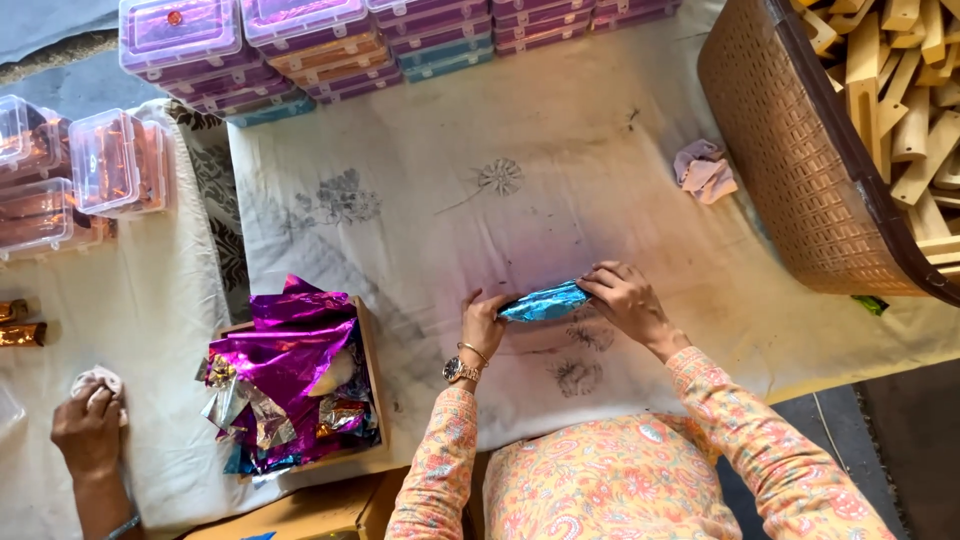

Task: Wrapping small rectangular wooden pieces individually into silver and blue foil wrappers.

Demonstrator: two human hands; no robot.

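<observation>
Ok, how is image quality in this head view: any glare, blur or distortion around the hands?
Head view: soft, even daylight with faint shadows; the blue foil piece between left hand and right hand shows small glints, as does the purple foil; the hands are slightly soft; the basket leans outward near the frame edge.

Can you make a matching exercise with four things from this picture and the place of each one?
Things:
1. blue foil packet
2. brown basket
3. purple foil sheets
4. crumpled pink cloth

Places:
A. in the wooden tray, lower left
B. between the left hand and the right hand
C. upper right corner, filled with wooden blocks
D. lying alone beside the basket

Pairs: 1-B, 2-C, 3-A, 4-D
</observation>
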